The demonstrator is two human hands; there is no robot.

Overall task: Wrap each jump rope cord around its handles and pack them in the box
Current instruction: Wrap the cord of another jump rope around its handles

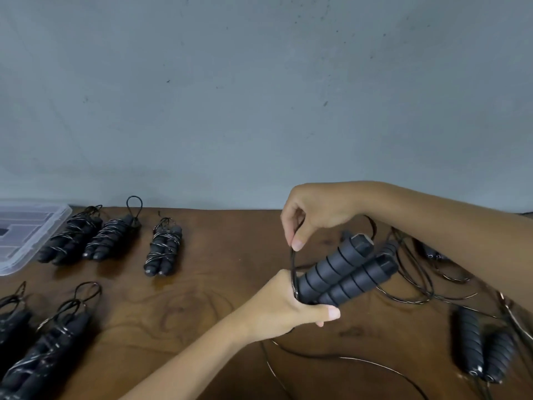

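Note:
My left hand (281, 303) grips the lower ends of two black ribbed jump rope handles (344, 272) held side by side above the table, pointing up to the right. My right hand (314, 215) pinches the thin black cord (293, 262) just above the left hand, beside the handles. The cord trails in loose loops (360, 360) onto the table below and to the right. Several wrapped ropes (163, 246) lie at the left. A clear plastic box (28, 226) stands at the far left edge.
The brown wooden table (219, 284) meets a grey wall at the back. An unwrapped pair of handles (478, 347) and tangled cords (432, 264) lie at the right. More wrapped bundles (49, 342) lie at the lower left.

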